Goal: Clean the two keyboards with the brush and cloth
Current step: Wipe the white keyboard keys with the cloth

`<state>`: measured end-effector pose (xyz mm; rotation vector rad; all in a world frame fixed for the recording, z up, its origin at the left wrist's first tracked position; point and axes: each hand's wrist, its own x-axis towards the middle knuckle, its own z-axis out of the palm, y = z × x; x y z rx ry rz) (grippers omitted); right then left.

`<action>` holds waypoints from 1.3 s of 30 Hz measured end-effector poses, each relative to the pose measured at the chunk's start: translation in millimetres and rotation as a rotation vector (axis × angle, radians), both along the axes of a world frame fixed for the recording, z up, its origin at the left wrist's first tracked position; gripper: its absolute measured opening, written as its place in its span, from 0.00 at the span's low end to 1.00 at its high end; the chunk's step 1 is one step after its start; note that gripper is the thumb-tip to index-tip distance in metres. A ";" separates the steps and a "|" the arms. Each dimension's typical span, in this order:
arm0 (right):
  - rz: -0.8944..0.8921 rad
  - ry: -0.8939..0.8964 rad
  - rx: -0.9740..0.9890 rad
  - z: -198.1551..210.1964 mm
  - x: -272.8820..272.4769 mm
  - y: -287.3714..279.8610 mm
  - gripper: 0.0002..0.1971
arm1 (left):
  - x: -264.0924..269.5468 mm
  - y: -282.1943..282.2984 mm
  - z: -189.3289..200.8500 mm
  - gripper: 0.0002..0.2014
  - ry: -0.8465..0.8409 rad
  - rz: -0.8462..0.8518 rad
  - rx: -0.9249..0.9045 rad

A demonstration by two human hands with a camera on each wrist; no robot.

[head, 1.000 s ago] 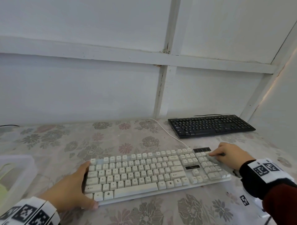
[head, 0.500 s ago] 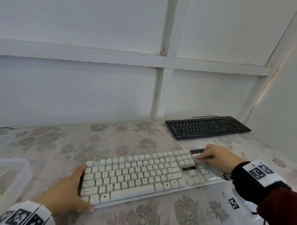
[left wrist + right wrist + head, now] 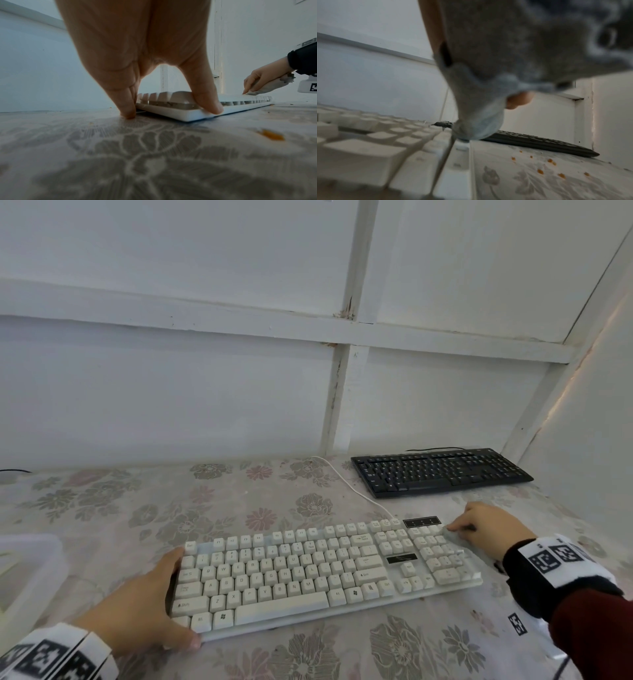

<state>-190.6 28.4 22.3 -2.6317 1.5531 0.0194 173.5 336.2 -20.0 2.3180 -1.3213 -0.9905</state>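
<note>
A white keyboard (image 3: 308, 570) lies across the flowered tablecloth in front of me. My left hand (image 3: 161, 601) grips its left end, thumb on the front edge and fingers behind the corner (image 3: 171, 111). My right hand (image 3: 459, 529) holds a grey cloth (image 3: 267, 88) bunched in its fingers and presses it on the top right keys of the number pad. The right wrist view is mostly filled by the cloth (image 3: 488, 67). A black keyboard (image 3: 442, 470) sits at the back right, untouched. No brush is in view.
A translucent plastic bin (image 3: 27, 570) stands at the left edge. The white keyboard's cable (image 3: 349, 487) runs back toward the wall. Orange crumbs (image 3: 547, 166) lie on the cloth right of the white keyboard. White walls close the back and right.
My right hand slid the cloth left along the number pad's top row, then back right toward the corner. The left hand has kept its hold.
</note>
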 end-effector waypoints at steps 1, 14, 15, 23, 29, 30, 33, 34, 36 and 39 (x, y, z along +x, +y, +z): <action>0.004 -0.022 -0.023 2.6 3.2 2.1 0.11 | 0.1 -0.1 -0.2 0.78 0.003 0.004 0.002; 0.011 -0.054 0.043 -7.5 -3.6 2.6 0.11 | 4.1 -0.6 -4.5 0.81 -0.018 0.001 0.004; 0.002 -0.047 0.033 -8.4 -3.8 -0.3 0.11 | 4.9 -0.4 -5.2 0.82 -0.024 0.001 0.003; -0.017 0.090 -0.034 13.0 19.3 2.2 0.09 | 5.0 -1.7 -8.0 0.74 -0.018 0.003 -0.006; 0.243 -0.249 0.008 40.3 94.4 66.2 0.11 | 3.3 -1.8 -7.7 0.68 -0.034 0.011 -0.011; 0.306 -0.275 0.047 41.2 111.2 83.1 0.12 | 2.8 -1.7 -6.7 0.67 -0.036 0.014 -0.008; 0.504 -0.269 0.126 34.8 158.5 127.9 0.13 | 1.1 -2.0 -5.5 0.65 -0.033 0.025 -0.002; 0.566 -0.258 0.151 30.9 173.4 140.2 0.13 | 0.4 -2.0 -4.8 0.65 -0.030 0.031 -0.003; 0.668 -0.228 0.200 22.6 199.4 161.2 0.14 | -1.0 -2.3 -3.0 0.65 -0.035 0.038 0.000; 0.780 -0.166 0.226 10.5 230.7 187.4 0.14 | -1.9 -1.8 -0.7 0.63 -0.059 0.034 -0.001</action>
